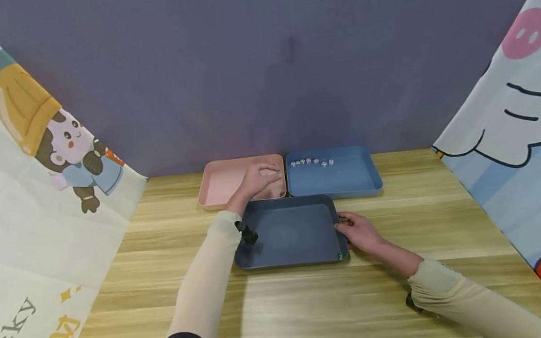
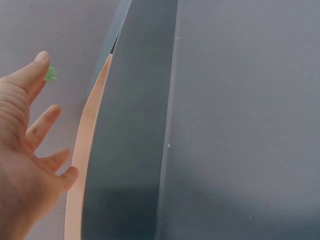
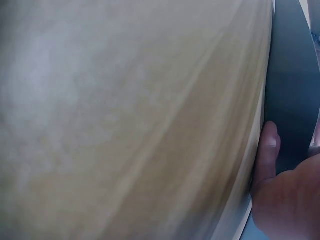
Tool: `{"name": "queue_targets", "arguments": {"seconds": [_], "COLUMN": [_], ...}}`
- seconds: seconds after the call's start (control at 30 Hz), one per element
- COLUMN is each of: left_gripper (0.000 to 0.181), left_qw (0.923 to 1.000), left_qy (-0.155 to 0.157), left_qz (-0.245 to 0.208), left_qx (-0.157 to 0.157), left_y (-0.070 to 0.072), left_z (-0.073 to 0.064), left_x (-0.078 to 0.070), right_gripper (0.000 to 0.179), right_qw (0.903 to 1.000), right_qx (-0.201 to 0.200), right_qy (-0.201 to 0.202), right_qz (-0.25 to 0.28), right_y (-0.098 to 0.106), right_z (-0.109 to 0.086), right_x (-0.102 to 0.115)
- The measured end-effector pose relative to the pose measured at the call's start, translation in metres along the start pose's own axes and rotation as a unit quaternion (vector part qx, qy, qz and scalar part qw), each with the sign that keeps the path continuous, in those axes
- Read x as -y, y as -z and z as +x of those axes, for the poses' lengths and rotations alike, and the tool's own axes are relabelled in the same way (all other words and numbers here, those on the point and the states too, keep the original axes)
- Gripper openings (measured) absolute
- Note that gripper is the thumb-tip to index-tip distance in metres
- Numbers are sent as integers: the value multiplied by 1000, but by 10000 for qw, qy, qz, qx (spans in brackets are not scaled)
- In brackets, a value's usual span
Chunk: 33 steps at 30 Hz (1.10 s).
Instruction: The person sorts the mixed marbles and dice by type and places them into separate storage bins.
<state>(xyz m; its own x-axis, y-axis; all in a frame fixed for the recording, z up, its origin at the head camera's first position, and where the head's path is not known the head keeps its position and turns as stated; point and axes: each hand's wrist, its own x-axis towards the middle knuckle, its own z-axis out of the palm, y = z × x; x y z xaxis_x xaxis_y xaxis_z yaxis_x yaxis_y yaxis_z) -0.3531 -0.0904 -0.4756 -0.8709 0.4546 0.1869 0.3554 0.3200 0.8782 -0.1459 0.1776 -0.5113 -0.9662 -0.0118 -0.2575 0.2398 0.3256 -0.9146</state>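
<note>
Over the pink tray (image 1: 220, 185), my left hand (image 1: 258, 180) pinches a small translucent green die (image 2: 50, 74) between thumb and forefinger. Its other fingers are spread in the left wrist view. Below it, near the pink tray's front right corner, lies a small dark die (image 1: 282, 193). My right hand (image 1: 358, 232) holds the right rim of the dark grey tray (image 1: 286, 232), with the thumb at the edge. Another green die (image 1: 340, 257) rests in that tray's front right corner. In the right wrist view, part of the right hand is cut off by the frame.
A blue tray (image 1: 341, 180) stands right of the pink one, with several white dice (image 1: 309, 161) along its back left. Both trays sit behind the dark tray on a wood-grain table (image 1: 173, 257). A grey backdrop (image 1: 200, 80) rises behind, with printed cloths on both sides.
</note>
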Motion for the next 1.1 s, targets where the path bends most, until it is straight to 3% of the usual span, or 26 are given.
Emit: {"name": "queue_targets", "arguments": {"seconds": [0.27, 0.43, 0.53, 0.67, 0.77, 0.9, 0.97, 1.1], "left_gripper": [18, 19, 18, 17, 15, 11, 9, 10], "left_qw": [9998, 9985, 9958, 9862, 9714, 9435, 9252, 8773], "left_qy": [-148, -356, -383, -531, -881, -1363, -1522, -1827], "left_qz": [-23, 413, 707, 857, 1158, 1857, 2245, 3067], "left_qx": [-92, 83, 444, 1311, 1878, 2383, 2655, 3207], "left_y": [-1, -2, -5, -11, -18, -31, -38, -54], "left_z": [-1, -4, -6, -9, -11, -14, -18, -29], "left_x": [5, 1, -9, -31, -50, -72, -83, -99], "right_gripper": [54, 54, 54, 54, 53, 52, 52, 51], "right_qw": [9999, 10000, 10000, 10000, 10000, 10000, 10000, 9999], "right_qx": [-59, -48, -31, -51, -67, -76, -86, -95], "right_qy": [27, -15, -16, 3, 25, 17, -12, -67], "right_qz": [-101, -29, -1, -12, -42, 0, 36, 65], "right_y": [-1, -1, -1, -1, -1, -2, -2, -3], "right_z": [1, 1, 1, 1, 1, 0, -1, -2], "right_x": [-3, -2, -2, -2, -2, 0, 1, 3]}}
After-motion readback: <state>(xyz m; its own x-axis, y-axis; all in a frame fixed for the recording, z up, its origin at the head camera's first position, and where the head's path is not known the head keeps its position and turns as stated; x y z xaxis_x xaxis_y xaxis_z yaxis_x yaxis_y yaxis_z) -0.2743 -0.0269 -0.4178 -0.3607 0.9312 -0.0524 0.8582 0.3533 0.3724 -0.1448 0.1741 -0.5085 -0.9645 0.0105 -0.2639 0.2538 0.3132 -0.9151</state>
